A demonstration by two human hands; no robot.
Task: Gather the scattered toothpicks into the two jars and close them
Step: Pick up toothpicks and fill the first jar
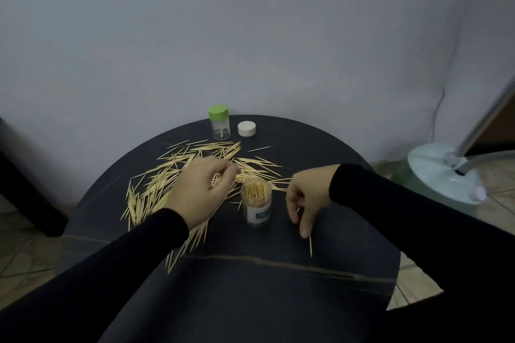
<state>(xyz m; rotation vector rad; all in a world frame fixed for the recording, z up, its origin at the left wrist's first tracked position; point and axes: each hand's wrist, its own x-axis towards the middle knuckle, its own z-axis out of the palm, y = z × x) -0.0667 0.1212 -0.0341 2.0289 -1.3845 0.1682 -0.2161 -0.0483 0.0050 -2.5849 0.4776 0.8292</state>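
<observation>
A heap of scattered toothpicks (178, 172) covers the left and middle of the round black table (250, 281). An open clear jar (257, 203), packed with upright toothpicks, stands in the middle. At the back stands a second, nearly empty jar with a green lid (219, 126) on it, and a white lid (246, 128) lies beside it. My left hand (202, 195) is over the heap just left of the open jar, fingers curled and pinching toothpicks. My right hand (305, 198) is right of the jar, fingertips down on the table, a toothpick pinched in its fingers. A single toothpick (310, 246) lies below it.
A white wall stands right behind the table. A pale fan base (443, 175) with a metal pole sits on the tiled floor at the right. A dark piece of furniture (25, 189) is at the left edge.
</observation>
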